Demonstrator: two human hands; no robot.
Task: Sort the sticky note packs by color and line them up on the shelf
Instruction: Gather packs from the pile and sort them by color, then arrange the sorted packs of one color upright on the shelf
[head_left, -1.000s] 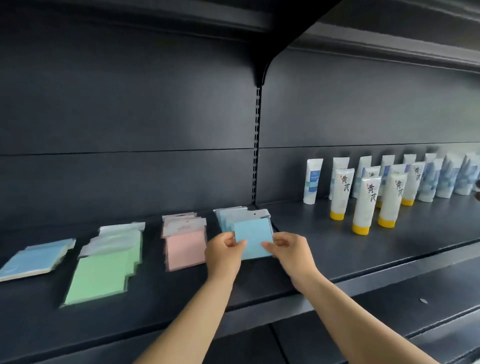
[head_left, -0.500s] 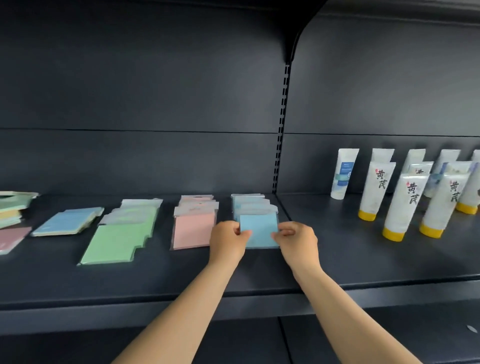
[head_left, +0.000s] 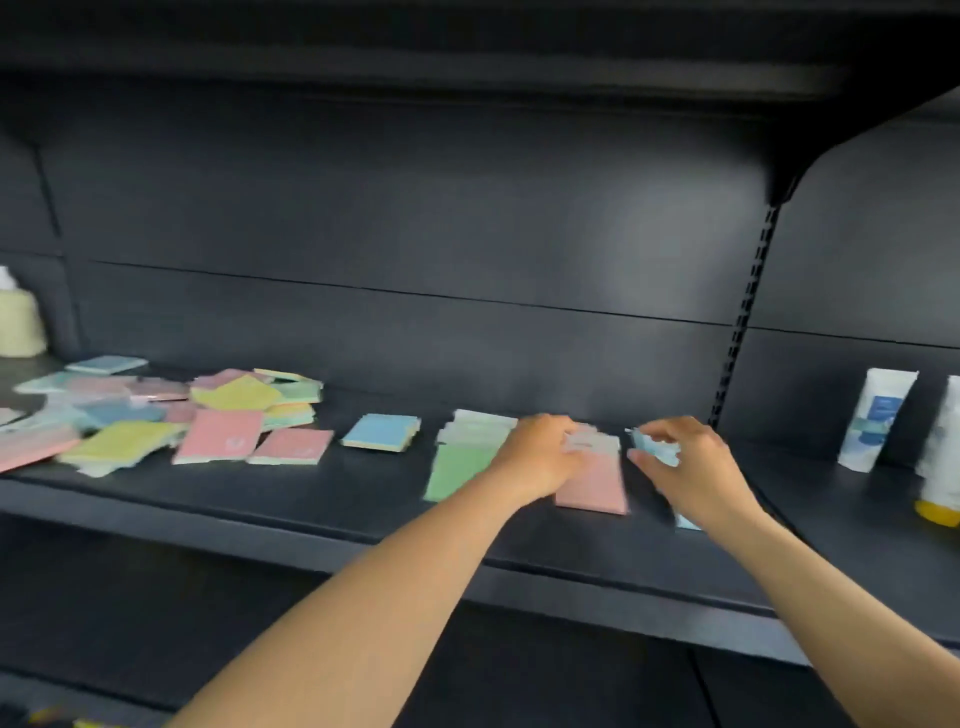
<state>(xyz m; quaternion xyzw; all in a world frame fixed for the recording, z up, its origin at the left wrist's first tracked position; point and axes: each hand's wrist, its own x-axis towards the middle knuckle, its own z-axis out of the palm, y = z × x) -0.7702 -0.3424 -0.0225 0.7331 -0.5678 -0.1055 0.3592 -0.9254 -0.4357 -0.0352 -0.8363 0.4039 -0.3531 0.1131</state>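
Sorted rows of sticky note packs lie on the dark shelf (head_left: 363, 499): a green row (head_left: 457, 467), a pink row (head_left: 595, 486) and a blue row (head_left: 655, 451) that my right hand mostly hides. My left hand (head_left: 540, 457) reaches over the back of the pink row with its fingers stretched out, blurred by motion. My right hand (head_left: 688, 470) curls its fingers and thumb around the blue packs. A small loose blue stack (head_left: 382, 432) sits left of the green row. Further left lies a mixed pile (head_left: 171, 415) of pink, yellow, green and blue packs.
White tubes (head_left: 878, 418) with yellow caps stand on the shelf at the far right, beyond the upright post (head_left: 743, 322). A cream bottle (head_left: 18, 325) stands at the far left. A lower shelf runs beneath.
The view has swung left, bringing the mixed pile into sight. My left hand has left the blue pack and moved over the pink row. My right hand stays at the blue row.
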